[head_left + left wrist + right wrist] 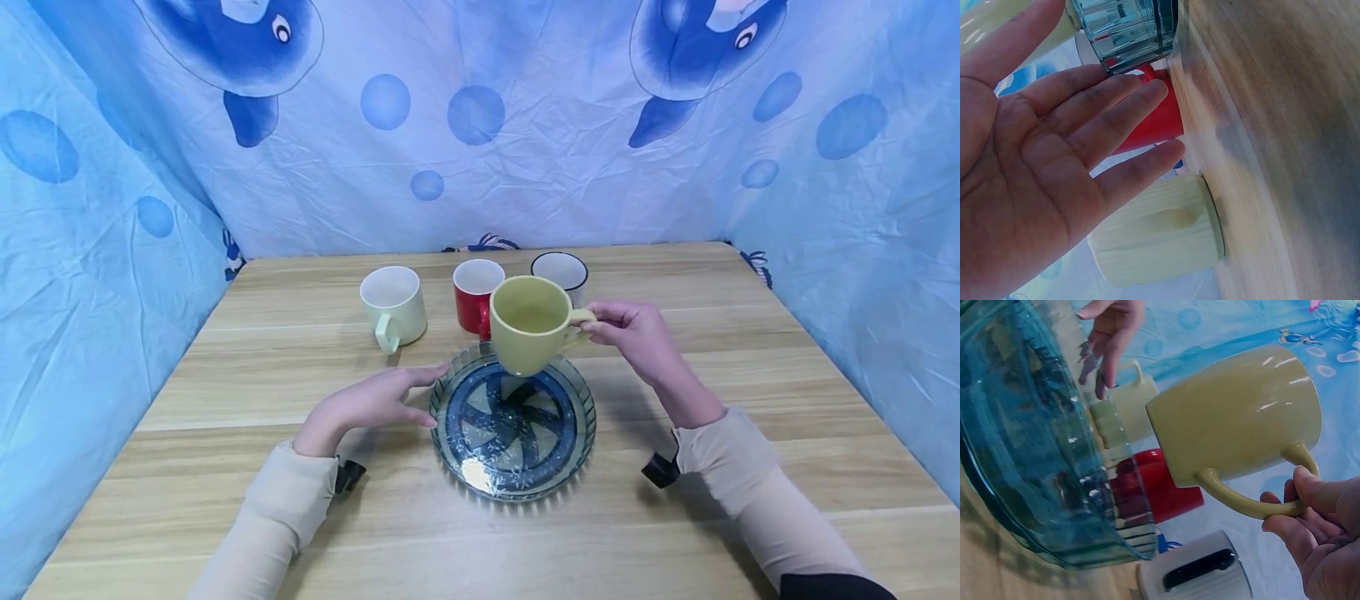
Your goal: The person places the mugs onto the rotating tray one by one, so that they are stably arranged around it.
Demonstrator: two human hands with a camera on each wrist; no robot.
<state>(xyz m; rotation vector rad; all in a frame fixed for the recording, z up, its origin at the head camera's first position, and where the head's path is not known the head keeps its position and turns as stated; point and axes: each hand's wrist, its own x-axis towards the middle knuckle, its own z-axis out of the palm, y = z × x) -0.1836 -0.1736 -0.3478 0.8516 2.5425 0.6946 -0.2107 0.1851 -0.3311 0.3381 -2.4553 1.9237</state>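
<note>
A yellow mug (pixel 528 333) hangs upright over the far part of a blue glass dish (pixel 513 483). My right hand (pixel 633 337) pinches the mug's handle between thumb and fingers, as the right wrist view shows with the mug (pixel 1241 419) lifted. At the dish's left rim, my left hand (pixel 375 400) has its fingers extended and spread; in the left wrist view its palm (pixel 1029 162) faces the camera and holds nothing. Some left fingertips are close to the glass rim; whether they touch it I cannot tell.
Behind the dish stand a pale green mug (pixel 393 304) on the left, a red mug (pixel 472 296) in the middle and a white mug with a dark rim (pixel 562 271), partly hidden by the yellow one. A blue curtain (pixel 480 183) hangs beyond the wooden table (pixel 225 400).
</note>
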